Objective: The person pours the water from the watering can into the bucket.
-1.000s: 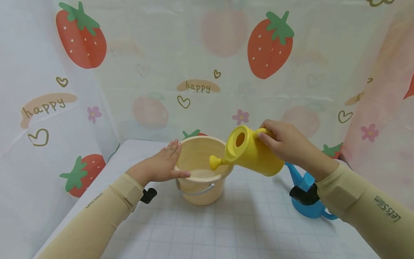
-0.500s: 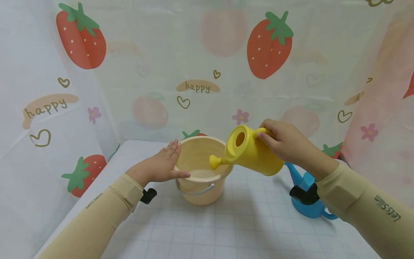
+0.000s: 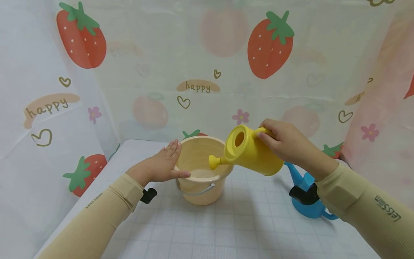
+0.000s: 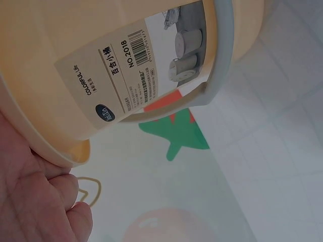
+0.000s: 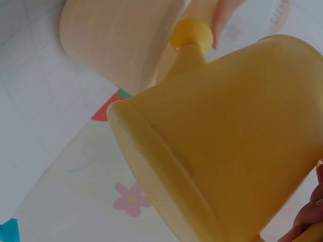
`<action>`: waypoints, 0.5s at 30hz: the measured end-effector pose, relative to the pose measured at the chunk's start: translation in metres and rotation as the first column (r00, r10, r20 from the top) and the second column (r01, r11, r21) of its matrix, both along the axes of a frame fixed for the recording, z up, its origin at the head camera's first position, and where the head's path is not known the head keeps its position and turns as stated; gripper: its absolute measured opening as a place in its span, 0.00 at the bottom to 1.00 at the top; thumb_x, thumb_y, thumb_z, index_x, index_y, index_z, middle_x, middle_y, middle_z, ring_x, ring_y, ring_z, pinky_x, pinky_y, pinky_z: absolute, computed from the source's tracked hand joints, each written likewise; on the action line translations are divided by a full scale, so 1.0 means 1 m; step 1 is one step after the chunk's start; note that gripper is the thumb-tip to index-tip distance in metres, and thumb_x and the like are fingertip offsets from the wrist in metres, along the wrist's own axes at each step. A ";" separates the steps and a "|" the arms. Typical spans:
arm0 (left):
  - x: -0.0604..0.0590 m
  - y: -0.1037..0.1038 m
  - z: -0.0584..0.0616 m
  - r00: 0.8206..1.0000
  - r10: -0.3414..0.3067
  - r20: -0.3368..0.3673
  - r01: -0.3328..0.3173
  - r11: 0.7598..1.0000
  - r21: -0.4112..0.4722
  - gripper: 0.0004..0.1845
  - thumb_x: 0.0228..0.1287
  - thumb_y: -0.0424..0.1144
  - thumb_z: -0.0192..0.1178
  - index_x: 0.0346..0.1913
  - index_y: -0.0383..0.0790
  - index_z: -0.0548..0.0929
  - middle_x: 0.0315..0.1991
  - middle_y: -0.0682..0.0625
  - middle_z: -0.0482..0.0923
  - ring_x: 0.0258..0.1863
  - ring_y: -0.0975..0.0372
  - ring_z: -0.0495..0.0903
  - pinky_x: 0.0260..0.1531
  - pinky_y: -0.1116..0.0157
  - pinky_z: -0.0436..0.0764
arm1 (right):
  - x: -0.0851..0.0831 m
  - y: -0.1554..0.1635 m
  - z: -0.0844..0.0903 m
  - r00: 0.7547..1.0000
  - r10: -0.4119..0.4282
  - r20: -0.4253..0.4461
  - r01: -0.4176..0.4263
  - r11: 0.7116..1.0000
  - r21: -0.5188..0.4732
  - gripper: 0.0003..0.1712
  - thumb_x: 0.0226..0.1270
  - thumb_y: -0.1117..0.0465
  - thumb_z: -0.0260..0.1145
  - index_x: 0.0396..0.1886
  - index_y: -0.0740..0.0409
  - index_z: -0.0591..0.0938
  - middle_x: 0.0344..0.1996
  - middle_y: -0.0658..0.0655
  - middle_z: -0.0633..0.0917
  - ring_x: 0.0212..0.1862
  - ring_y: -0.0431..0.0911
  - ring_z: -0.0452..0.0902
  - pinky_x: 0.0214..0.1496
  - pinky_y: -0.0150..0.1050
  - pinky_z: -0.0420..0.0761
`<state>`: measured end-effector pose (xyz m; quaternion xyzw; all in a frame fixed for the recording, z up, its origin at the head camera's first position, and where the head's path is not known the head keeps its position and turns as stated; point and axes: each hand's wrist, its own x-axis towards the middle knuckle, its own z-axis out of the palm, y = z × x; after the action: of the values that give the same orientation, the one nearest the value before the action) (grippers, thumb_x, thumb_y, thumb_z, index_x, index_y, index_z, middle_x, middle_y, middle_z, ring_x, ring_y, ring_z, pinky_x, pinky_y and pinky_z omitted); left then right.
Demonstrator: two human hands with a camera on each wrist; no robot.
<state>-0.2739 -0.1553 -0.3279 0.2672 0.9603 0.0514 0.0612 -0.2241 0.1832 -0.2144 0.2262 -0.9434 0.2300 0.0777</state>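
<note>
Head view: right hand [image 3: 286,144] wrapped around the handle of a yellow watering can [image 3: 252,153], held tipped forward so that its spout [image 3: 214,162] hung over the mouth of a cream bucket [image 3: 200,169]. Left hand [image 3: 158,165] laid flat against the bucket's near-left side, fingers straight and thumb along the rim, apparently to steady it against tipping. Inside the bucket, a pale pool, probably water, though no stream from the spout could be made out. Bucket stood upright on a white gridded tablecloth [image 3: 233,230], near the back of the table. A blue watering can [image 3: 307,208] parked on the cloth just below the right forearm, out of the way. Strawberry-print curtain [image 3: 207,64] hung behind and to both sides.

Left wrist view: seen close, bucket wall [image 4: 60,55] with a printed label [image 4: 126,75] and grey bail handle [image 4: 222,55] hanging slack. Palm and fingers [image 4: 35,201] pressed under the rim, not curled round anything.

Right wrist view: underside of the yellow can [image 5: 237,141] filled the frame, slanted down toward the bucket [image 5: 116,35], round spout tip [image 5: 192,34] over the opening. Only fingertips of the gripping hand showed at the lower right edge [image 5: 310,217].
</note>
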 end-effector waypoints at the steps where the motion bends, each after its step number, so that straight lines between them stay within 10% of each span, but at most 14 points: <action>1: 0.000 0.000 0.000 1.000 0.001 0.001 -0.001 1.000 0.002 0.61 0.50 0.77 0.39 0.70 0.28 0.38 0.71 0.36 0.30 0.70 0.49 0.33 0.66 0.51 0.44 | 0.000 0.000 0.000 1.000 0.000 0.001 0.000 1.000 0.000 0.13 0.68 0.53 0.55 0.40 0.57 0.76 0.30 0.54 0.79 0.33 0.49 0.72 0.36 0.40 0.76; 15: 0.001 0.000 0.001 1.000 0.003 0.017 -0.003 1.000 0.000 0.62 0.49 0.78 0.37 0.70 0.28 0.37 0.71 0.37 0.29 0.70 0.49 0.32 0.67 0.51 0.44 | 0.002 -0.002 0.002 1.000 0.002 0.002 -0.002 1.000 0.002 0.12 0.68 0.52 0.55 0.40 0.57 0.76 0.29 0.54 0.78 0.33 0.49 0.72 0.36 0.40 0.76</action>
<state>-0.2732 -0.1554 -0.3269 0.2652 0.9602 0.0540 0.0691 -0.2225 0.1817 -0.2128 0.2271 -0.9434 0.2296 0.0762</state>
